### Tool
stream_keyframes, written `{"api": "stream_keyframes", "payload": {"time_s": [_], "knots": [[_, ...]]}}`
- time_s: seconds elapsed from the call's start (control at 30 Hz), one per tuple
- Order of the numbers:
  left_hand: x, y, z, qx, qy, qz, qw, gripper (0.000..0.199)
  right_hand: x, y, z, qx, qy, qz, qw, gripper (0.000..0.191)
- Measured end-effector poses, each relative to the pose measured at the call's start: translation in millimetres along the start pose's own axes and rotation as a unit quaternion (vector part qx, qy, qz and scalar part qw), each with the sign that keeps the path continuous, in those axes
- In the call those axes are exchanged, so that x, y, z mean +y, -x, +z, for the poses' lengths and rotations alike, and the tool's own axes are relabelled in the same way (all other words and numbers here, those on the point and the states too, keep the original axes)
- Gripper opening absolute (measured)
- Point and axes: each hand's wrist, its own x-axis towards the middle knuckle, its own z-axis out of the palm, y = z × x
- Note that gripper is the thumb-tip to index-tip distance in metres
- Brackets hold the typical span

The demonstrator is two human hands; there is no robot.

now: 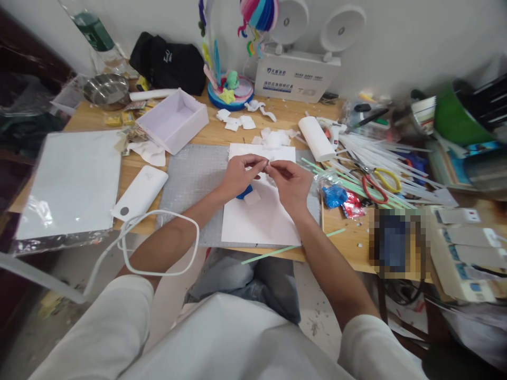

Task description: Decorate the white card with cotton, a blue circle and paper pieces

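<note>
Over a white sheet of paper (257, 221), my left hand (243, 174) and my right hand (292, 182) meet with their fingertips pinched close together. Whatever lies between the fingers is too small and too covered to name. Both hands are closed. Just under my left hand a blue lump (245, 192) rests on the sheet, partly hidden by the fingers. A small whitish square piece (252, 198) lies against it. The sheet sits on a grey cutting mat (194, 184). Torn white pieces (275, 138) are scattered beyond the fingertips.
Scissors (378, 182), white sticks (380, 153) and a white roll (317, 138) crowd the right side. A green stick (293, 248) crosses the front edge. Leftward are a lilac box (194, 126), a white power bank (140, 192) and its looped cable (197, 243) over my left forearm.
</note>
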Motion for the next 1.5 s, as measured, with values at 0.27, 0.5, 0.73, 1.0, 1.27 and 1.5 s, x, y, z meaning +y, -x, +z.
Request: {"api": "stream_keyframes", "payload": {"time_s": [0.27, 0.5, 0.73, 1.0, 1.27, 1.5], "knots": [[5.2, 2.2, 0.0, 0.0, -0.022, 0.013, 1.0, 0.026, 0.2, -1.5, -1.0, -0.024, -0.043, 0.044, 0.998, 0.019], [3.0, 0.5, 0.6, 0.004, -0.037, 0.042, 0.998, 0.023, -0.4, -4.3, -2.1, -0.037, -0.105, 0.084, 0.99, 0.018], [0.0, -0.2, 0.9, 0.007, -0.056, 0.066, 0.996, 0.021, 0.6, -4.4, -1.8, -0.037, -0.085, 0.074, 0.993, 0.012], [-3.1, 0.6, 0.3, -0.007, -0.099, 0.092, 0.991, 0.023, 7.4, -5.6, -3.6, -0.04, -0.087, 0.086, 0.992, 0.014], [-7.3, 1.2, -0.7, -0.011, -0.21, 0.152, 0.966, 0.027, 12.4, -6.5, -3.1, -0.039, -0.111, 0.077, 0.99, 0.009], [-9.3, 4.4, 0.0, -0.015, -0.268, 0.2, 0.942, 0.031, 15.0, -5.7, -3.4, -0.038, -0.093, 0.086, 0.991, 0.014]]}}
